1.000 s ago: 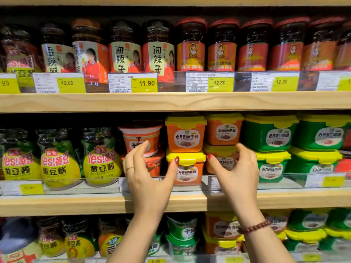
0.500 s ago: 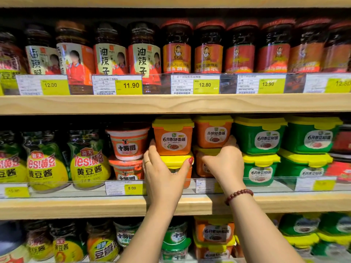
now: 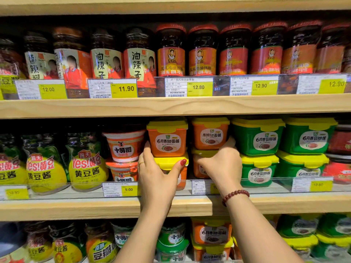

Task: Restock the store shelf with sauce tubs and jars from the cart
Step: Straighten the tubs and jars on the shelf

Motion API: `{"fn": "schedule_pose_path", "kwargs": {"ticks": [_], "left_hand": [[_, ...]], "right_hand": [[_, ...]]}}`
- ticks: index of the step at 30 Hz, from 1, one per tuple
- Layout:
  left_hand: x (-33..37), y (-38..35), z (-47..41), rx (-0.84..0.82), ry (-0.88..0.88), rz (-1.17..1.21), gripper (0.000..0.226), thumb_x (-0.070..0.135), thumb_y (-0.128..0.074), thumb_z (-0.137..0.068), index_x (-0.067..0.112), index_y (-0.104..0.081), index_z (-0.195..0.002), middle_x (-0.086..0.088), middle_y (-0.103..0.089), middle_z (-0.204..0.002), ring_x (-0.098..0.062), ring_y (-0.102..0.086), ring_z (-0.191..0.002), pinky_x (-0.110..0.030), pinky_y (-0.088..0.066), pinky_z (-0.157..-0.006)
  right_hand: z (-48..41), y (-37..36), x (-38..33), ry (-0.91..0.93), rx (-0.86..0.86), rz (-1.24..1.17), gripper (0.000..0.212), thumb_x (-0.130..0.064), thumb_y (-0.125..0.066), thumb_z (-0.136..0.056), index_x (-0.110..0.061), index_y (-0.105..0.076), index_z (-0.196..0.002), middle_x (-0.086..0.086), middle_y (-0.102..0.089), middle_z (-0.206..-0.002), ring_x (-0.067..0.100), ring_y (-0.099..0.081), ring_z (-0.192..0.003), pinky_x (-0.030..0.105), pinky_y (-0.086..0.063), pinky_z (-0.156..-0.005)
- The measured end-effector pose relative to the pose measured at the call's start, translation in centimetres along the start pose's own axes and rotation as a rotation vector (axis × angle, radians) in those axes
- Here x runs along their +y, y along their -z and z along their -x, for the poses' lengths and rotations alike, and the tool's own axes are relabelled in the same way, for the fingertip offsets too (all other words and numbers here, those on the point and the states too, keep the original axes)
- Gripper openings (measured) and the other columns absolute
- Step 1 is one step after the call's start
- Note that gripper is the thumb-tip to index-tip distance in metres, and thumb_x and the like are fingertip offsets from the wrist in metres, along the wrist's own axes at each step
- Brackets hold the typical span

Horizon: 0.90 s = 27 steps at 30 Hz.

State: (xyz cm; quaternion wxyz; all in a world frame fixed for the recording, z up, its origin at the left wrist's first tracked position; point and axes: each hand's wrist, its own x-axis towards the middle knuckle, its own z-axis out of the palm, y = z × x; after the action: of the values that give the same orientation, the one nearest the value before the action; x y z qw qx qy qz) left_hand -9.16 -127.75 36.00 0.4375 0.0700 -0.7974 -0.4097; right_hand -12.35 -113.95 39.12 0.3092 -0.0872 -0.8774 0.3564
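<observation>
Two hands work the shelf. The left hand [image 3: 157, 173] clamps the lower orange plastic tub with yellow lid [image 3: 169, 161], thumb on its right edge. The right hand [image 3: 222, 164] curls round the neighbouring lower orange tub [image 3: 199, 168]. Just above the fingers sit two stacked upper orange tubs [image 3: 167, 141]. Risky: jerk either base and a top tub could slide off and topple!
</observation>
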Motion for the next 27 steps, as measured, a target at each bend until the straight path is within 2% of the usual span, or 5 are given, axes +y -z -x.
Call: {"fn": "schedule_pose_path", "kwargs": {"ticks": [5,10,17,23,27], "left_hand": [[0.1,0.1,0.0,-0.006,0.003,-0.005,0.095,0.05,-0.073,-0.071,0.01,-0.026,-0.144,-0.008,-0.036,-0.146,-0.026,-0.034,-0.133,-0.036,-0.035,-0.103],[0.0,0.2,0.0,-0.008,0.009,-0.003,0.096,0.05,-0.074,-0.069,0.009,-0.027,-0.143,-0.009,-0.037,-0.145,-0.026,-0.035,-0.133,-0.037,-0.036,-0.103],[0.0,0.3,0.0,-0.013,0.006,-0.014,0.096,0.051,-0.073,-0.069,0.011,-0.027,-0.143,-0.007,-0.037,-0.145,-0.025,-0.035,-0.132,-0.036,-0.037,-0.102],[0.0,0.4,0.0,-0.015,0.0,-0.02,0.096,0.053,-0.072,-0.07,0.012,-0.027,-0.143,-0.006,-0.037,-0.145,-0.025,-0.035,-0.132,-0.037,-0.038,-0.101],[-0.3,0.3,0.0,-0.012,-0.017,-0.007,0.096,0.051,-0.073,-0.07,0.01,-0.027,-0.143,-0.007,-0.038,-0.144,-0.025,-0.036,-0.132,-0.036,-0.038,-0.101]], "right_hand": [[0.1,0.0,0.5,0.066,-0.07,0.119,0.04,-0.045,-0.077,-0.067,-0.009,-0.059,-0.071,0.011,-0.06,-0.077,0.032,-0.065,-0.085,0.027,-0.043,-0.059],[-0.3,-0.9,0.5,0.065,-0.133,0.225,0.051,-0.053,-0.073,-0.072,-0.005,-0.071,-0.088,0.012,-0.066,-0.093,0.028,-0.065,-0.094,0.026,-0.045,-0.065],[-0.6,-1.1,0.5,0.051,-0.101,0.178,0.052,-0.056,-0.077,-0.063,-0.005,-0.07,-0.074,0.012,-0.069,-0.087,0.027,-0.066,-0.087,0.028,-0.051,-0.066],[-0.5,-0.3,1.3,0.11,-0.048,0.128,0.057,-0.054,-0.08,-0.058,-0.01,-0.046,-0.047,0.007,-0.056,-0.06,0.025,-0.061,-0.063,0.027,-0.04,-0.049],[0.0,0.4,1.8,0.118,-0.037,0.084,0.061,-0.056,-0.083,-0.052,-0.007,-0.051,-0.068,0.012,-0.064,-0.075,0.027,-0.065,-0.072,0.032,-0.049,-0.053]]}}
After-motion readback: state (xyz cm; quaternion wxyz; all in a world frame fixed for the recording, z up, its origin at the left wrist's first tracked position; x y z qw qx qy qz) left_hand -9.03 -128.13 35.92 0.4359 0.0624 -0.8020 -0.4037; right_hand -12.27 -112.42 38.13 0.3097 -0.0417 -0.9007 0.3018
